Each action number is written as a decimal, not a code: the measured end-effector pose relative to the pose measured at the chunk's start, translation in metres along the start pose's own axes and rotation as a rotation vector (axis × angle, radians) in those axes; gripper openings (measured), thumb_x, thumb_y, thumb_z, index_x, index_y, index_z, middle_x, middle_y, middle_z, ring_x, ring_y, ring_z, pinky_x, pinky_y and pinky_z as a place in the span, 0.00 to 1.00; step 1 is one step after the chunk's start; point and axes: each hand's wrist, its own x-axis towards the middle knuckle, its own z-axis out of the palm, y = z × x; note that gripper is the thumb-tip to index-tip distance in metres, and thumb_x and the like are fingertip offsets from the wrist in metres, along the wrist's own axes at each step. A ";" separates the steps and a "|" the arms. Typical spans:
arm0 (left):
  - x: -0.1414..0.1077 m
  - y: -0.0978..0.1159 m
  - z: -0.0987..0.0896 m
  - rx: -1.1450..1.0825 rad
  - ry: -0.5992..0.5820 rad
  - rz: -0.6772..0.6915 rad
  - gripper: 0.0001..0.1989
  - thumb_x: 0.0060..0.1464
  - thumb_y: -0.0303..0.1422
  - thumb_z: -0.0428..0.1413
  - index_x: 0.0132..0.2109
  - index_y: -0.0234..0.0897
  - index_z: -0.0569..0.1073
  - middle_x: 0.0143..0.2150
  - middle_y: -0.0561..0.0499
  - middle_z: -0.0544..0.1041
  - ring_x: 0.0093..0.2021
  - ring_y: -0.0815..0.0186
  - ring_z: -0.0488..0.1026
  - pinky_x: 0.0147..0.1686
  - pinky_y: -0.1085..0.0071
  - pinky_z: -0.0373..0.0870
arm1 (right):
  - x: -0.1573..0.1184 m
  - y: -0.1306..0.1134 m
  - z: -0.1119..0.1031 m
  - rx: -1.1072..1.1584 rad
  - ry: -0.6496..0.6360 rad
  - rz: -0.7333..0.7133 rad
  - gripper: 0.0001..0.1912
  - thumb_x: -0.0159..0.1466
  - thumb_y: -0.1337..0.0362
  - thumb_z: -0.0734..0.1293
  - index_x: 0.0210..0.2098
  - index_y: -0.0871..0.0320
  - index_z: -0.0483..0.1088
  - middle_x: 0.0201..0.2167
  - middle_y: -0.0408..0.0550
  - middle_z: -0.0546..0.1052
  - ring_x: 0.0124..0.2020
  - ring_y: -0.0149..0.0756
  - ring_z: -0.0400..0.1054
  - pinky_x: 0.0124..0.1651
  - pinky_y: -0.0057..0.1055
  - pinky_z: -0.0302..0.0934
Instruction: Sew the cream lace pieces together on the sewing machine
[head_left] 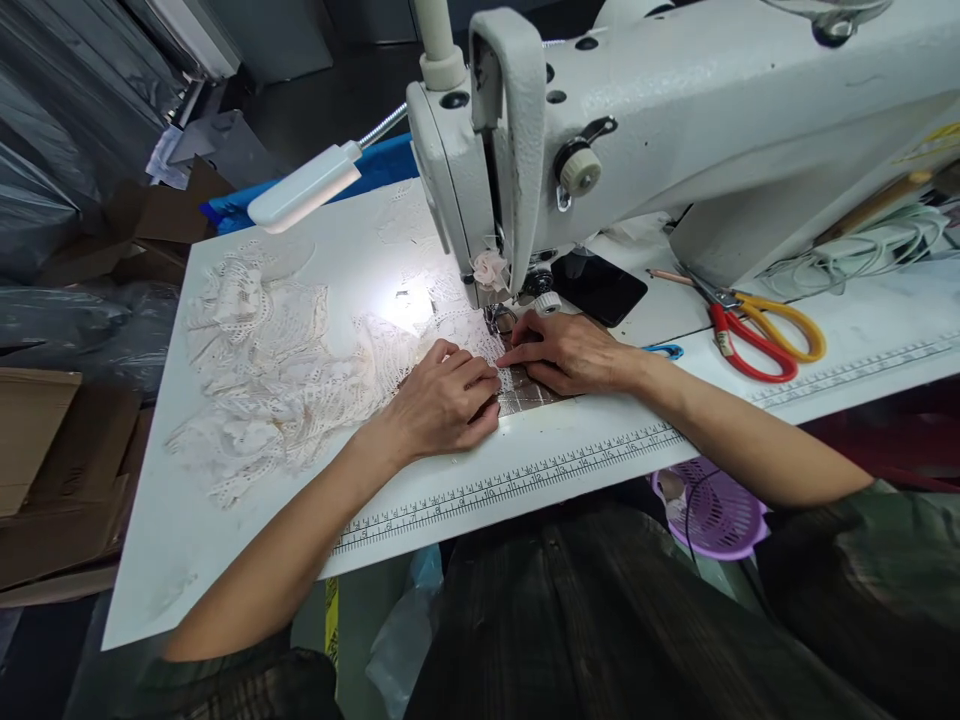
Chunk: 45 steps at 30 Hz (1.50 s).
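White lace fabric [292, 385] lies bunched on the sewing machine table and runs in a narrower strip to the presser foot [501, 320]. Fingers bent, my left hand [446, 402] presses on the lace just left of the needle area. Close in front of the foot, my right hand [566, 352] has its thumb and fingers drawn together at the lace edge. The fingertips of both hands nearly meet. Above them stands the white sewing machine head [465, 190], with a pale fabric flower [489, 270] on it. Under the fingers, part of the lace is hidden.
A lit lamp [307, 188] shines from the left. Right of the needle lie a black phone [600, 285], scissors with red and yellow handles [757, 335] and coiled white cord [862, 245]. A printed ruler [510, 487] follows the front edge; a purple basket [724, 515] sits below.
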 end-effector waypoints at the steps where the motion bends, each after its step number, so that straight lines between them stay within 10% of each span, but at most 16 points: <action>1: 0.001 -0.001 0.000 -0.016 0.003 0.009 0.12 0.59 0.33 0.53 0.40 0.32 0.79 0.38 0.45 0.81 0.35 0.62 0.75 0.42 0.59 0.68 | 0.000 -0.001 0.000 -0.013 0.000 -0.002 0.16 0.65 0.67 0.62 0.48 0.54 0.77 0.45 0.54 0.72 0.41 0.39 0.65 0.40 0.34 0.60; 27: -0.003 -0.001 0.013 0.119 0.057 -0.133 0.16 0.58 0.34 0.51 0.47 0.29 0.78 0.45 0.40 0.80 0.40 0.57 0.77 0.58 0.48 0.65 | 0.017 -0.017 -0.004 -0.333 -0.184 0.250 0.19 0.69 0.62 0.58 0.57 0.51 0.70 0.41 0.55 0.74 0.34 0.38 0.63 0.27 0.29 0.46; 45: 0.001 -0.011 0.016 0.037 -0.039 -0.246 0.22 0.59 0.37 0.51 0.55 0.27 0.74 0.57 0.34 0.74 0.53 0.48 0.73 0.58 0.45 0.63 | 0.009 -0.014 -0.003 -0.160 -0.082 0.166 0.19 0.69 0.63 0.58 0.56 0.57 0.71 0.47 0.58 0.73 0.38 0.40 0.67 0.34 0.32 0.60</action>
